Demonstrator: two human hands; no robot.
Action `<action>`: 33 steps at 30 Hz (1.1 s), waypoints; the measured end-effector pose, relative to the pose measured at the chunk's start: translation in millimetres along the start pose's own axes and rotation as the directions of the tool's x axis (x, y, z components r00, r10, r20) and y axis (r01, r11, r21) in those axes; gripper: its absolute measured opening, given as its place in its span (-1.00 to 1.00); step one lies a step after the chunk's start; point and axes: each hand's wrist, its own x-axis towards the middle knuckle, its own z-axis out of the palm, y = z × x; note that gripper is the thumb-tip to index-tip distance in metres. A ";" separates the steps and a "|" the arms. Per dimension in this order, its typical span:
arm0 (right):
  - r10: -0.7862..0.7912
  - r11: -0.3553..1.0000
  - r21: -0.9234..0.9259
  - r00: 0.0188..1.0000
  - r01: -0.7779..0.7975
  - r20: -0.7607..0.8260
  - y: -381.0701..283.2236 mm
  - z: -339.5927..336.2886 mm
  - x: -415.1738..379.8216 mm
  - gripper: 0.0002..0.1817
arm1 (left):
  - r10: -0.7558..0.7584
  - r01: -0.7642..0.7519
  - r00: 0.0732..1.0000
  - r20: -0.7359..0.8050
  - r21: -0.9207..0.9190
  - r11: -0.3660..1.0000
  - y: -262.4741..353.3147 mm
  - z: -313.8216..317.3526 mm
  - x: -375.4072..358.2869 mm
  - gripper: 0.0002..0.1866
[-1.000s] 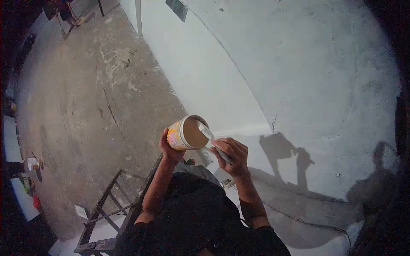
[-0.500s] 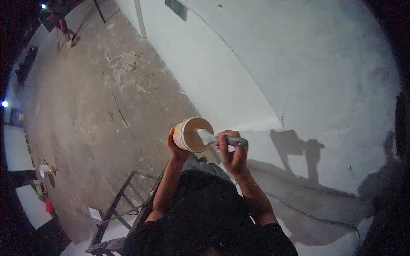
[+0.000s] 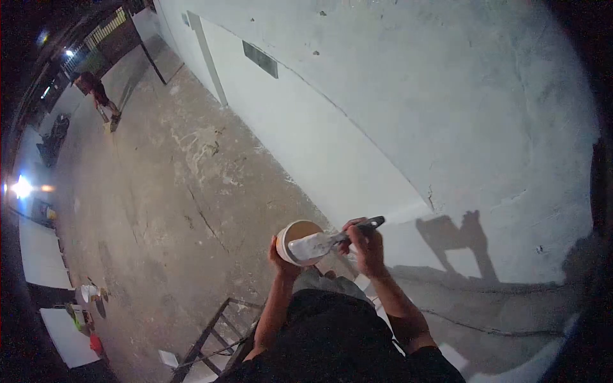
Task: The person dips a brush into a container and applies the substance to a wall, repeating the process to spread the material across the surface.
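Observation:
My left hand is wrapped around the side of a small paint bucket, which is tipped so that its opening faces me. In my right hand is a paintbrush, gripped around its dark handle. White paint coats the wide bristles, which lie across the bucket's opening and hide part of its inside. Both hands are close together in front of my dark shirt, high above the floor.
A pale wall with a crack runs along my right and carries my shadow. A dark ladder stands below left. Another person bends over far off on the concrete floor. A bright lamp shines at left.
The brush has come up from inside the bucket, showing more of its white bristles. My view has tilted up, so hands and bucket sit lower in it.

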 end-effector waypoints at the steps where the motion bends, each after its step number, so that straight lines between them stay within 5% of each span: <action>1: -0.049 0.998 0.043 0.998 0.051 -0.040 -9.7 -5.2 0.3 -0.70 | -0.003 0.003 0.998 -0.059 -0.001 1.000 -0.8 -3.2 1.5 -0.12; 4: -0.203 0.973 -0.113 0.979 0.200 -0.016 -19.6 -21.2 -2.5 -0.72 | 0.008 -0.006 0.993 -0.118 0.016 1.000 0.2 6.3 1.5 -0.12; 6: -0.457 0.832 -0.232 0.859 0.504 0.230 -22.8 -22.9 1.8 -0.80 | 0.003 0.002 0.992 -0.123 0.036 0.999 -0.2 15.1 -0.9 -0.12; 8: -0.375 0.848 -0.283 0.885 0.448 0.277 -28.9 -12.6 2.5 -0.87 | -0.014 0.011 0.996 0.088 0.033 0.999 0.5 20.6 -2.5 -0.13; 9: -0.389 0.826 -0.281 0.854 0.489 0.345 -22.9 -8.6 4.6 -0.89 | 0.054 -0.048 0.996 -0.067 0.094 0.994 -0.1 44.6 -10.2 -0.14; 12: -0.358 0.839 -0.276 0.858 0.468 0.367 -12.5 -5.5 8.2 -0.82 | 0.064 -0.065 0.998 0.014 0.051 0.997 -7.5 29.3 -1.6 -0.15; 16: -0.503 0.560 -0.438 0.709 0.703 0.495 -21.5 -15.7 15.0 -0.68 | 0.030 -0.034 0.998 0.058 0.070 0.997 -6.4 39.6 -6.7 -0.15; 17: -0.527 0.474 -0.448 0.652 0.758 0.546 -23.3 -19.6 14.9 -0.64 | 0.444 -0.552 0.828 0.342 0.356 0.754 -11.3 38.3 -6.7 -0.15; 18: -0.525 0.473 -0.450 0.652 0.758 0.547 -27.4 -22.6 13.1 -0.64 | 0.587 -0.891 0.444 0.677 0.398 0.216 -14.9 36.6 -6.1 -0.16; 19: -0.484 0.390 -0.457 0.600 0.800 0.637 -33.3 -25.3 10.1 -0.62 | 0.590 -0.892 0.444 0.674 0.397 0.217 -13.5 33.6 -5.2 -0.16; 20: -0.431 0.305 -0.452 0.545 0.838 0.719 -38.5 -28.2 7.6 -0.60 | 0.466 -0.542 0.838 0.284 0.346 0.766 -7.9 29.9 -4.5 -0.17; 21: -0.429 0.305 -0.453 0.545 0.838 0.720 -42.1 -32.0 7.1 -0.60 | 0.030 -0.029 0.999 -0.044 0.017 0.999 -3.3 25.2 -2.9 -0.18; 24: -0.463 0.281 -0.385 0.475 0.879 0.748 -58.7 -47.6 14.0 -0.55 | 0.143 -0.137 0.990 -0.012 0.219 0.966 -4.7 -11.1 9.9 -0.21; 26: -0.379 0.579 -0.373 0.645 0.725 0.664 -87.5 -61.2 32.4 -0.60 | 0.100 -0.097 0.994 -0.045 0.059 0.993 -0.4 14.2 1.8 -0.21; 27: -0.434 0.512 -0.427 0.654 0.745 0.620 -116.3 -63.2 44.3 -0.67 | 0.046 -0.053 0.997 -0.067 -0.101 0.993 0.6 24.3 -0.7 -0.21; 29: -0.490 0.506 -0.514 0.721 0.693 0.489 -161.6 -73.7 77.8 -0.83 | 0.055 -0.061 0.995 -0.085 -0.063 0.996 -0.4 22.8 -1.3 -0.22; 33: -0.703 0.226 -0.672 0.596 0.705 0.388 -250.5 -101.2 160.8 -0.75 | 0.070 -0.074 0.990 -0.122 -0.026 0.997 -2.5 21.4 -7.0 -0.20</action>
